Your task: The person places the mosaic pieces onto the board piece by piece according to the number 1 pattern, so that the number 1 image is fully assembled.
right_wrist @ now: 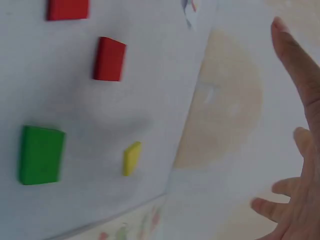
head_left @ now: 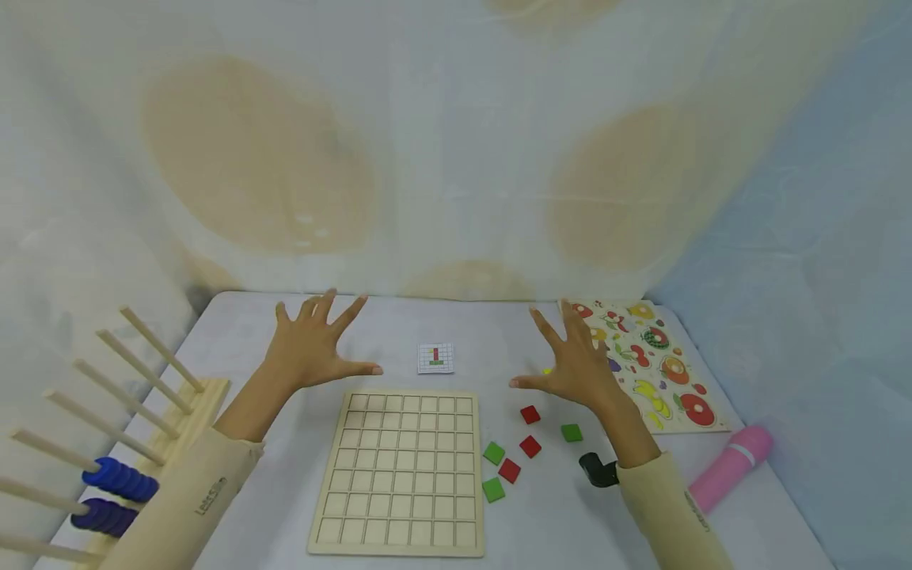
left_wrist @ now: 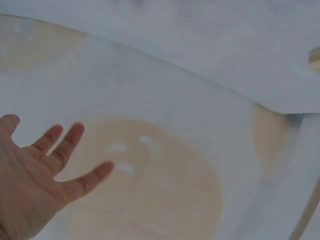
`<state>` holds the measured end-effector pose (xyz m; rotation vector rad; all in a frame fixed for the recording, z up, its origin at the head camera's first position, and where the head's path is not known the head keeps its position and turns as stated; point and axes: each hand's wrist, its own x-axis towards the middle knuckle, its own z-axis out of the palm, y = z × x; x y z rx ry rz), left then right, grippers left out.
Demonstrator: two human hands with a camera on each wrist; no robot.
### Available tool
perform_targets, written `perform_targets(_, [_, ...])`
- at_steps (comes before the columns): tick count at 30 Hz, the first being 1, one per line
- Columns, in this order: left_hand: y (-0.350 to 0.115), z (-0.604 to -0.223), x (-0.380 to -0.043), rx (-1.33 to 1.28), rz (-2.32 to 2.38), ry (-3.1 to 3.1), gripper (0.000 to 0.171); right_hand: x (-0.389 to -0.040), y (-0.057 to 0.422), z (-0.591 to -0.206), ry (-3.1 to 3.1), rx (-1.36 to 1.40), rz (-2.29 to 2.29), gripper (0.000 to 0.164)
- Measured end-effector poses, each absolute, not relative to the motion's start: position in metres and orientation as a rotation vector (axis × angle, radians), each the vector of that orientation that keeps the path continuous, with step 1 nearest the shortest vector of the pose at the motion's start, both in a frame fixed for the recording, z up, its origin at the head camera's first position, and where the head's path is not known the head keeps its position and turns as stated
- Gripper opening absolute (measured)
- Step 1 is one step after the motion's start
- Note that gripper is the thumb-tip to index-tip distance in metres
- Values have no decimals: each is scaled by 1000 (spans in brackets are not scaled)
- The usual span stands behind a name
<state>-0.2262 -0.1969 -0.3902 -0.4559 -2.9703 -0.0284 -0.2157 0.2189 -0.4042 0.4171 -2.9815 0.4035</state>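
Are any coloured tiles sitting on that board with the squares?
No, every square of the board is bare, and the red tiles and green tiles lie on the table to its right.

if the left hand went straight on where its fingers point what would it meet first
Most likely the spotted curtain behind the table; nothing else shows between it and the left hand, though the depth of that gap is hard to judge.

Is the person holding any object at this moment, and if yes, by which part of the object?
Nothing is held: the left hand and the right hand are spread open and empty, and the red tiles lie on the table.
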Motion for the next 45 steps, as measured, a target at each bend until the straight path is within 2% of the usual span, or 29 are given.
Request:
perform_targets(9, [-214, -418, -200, -622, 54, -2791, 104, -194, 239, -439, -3015, 426, 368, 105])
perform_targets(28, [-226, -457, -170, -598, -36, -2894, 100, -175, 269, -460, -3077, 351, 337, 94])
perform_targets(40, [-230, -471, -157, -615, -117, -2916, 96, -188, 274, -462, -3094, 271, 359, 82])
perform_targets(45, [-233, -474, -151, -608, -120, -2929, 94, -197, 266, -467, -3096, 152, 402, 68])
